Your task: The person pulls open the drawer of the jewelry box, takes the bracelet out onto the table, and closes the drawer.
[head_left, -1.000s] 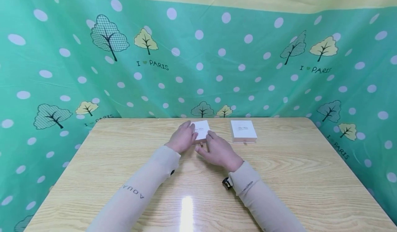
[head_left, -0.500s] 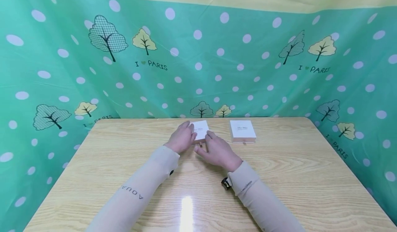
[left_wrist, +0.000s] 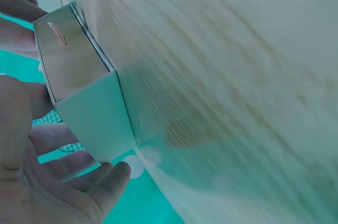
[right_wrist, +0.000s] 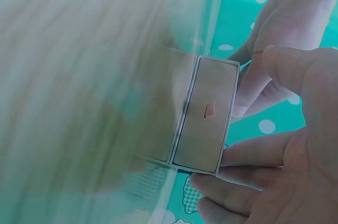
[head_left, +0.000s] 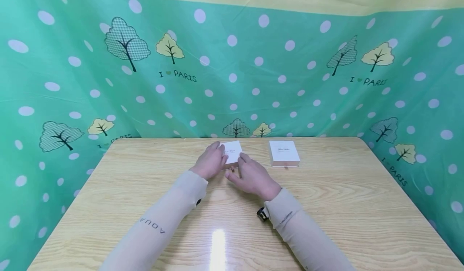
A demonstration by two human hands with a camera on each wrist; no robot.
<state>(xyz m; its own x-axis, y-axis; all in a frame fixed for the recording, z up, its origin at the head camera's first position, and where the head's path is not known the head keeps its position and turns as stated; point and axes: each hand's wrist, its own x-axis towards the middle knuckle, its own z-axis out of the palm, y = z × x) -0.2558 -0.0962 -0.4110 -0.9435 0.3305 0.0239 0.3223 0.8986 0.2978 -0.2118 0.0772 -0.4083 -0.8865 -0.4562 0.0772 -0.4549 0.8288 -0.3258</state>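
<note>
A white gift box [head_left: 231,148] with fine lettering on its lid lies near the table's far edge. Its pinkish-tan front [right_wrist: 206,115] looks like a drawer face, with a small ribbon tab [right_wrist: 210,110] at the centre. My left hand [head_left: 210,161] grips the box's left side, thumb over the top edge and fingers along the side wall [left_wrist: 97,115]. My right hand [head_left: 253,175] has its fingertips against the right side near the front corner, its thumb held apart in front of the box. A second, matching box [head_left: 284,152] stands to the right, untouched.
Both boxes rest on a wood-grain table [head_left: 319,210]. Behind and at both sides hangs a green curtain [head_left: 253,61] with dots and trees. The sleeves [head_left: 156,222] reach in from the near edge, and a bright glare lies on the near tabletop.
The left box and both hands have shifted slightly to the left. The right box stays where it was.
</note>
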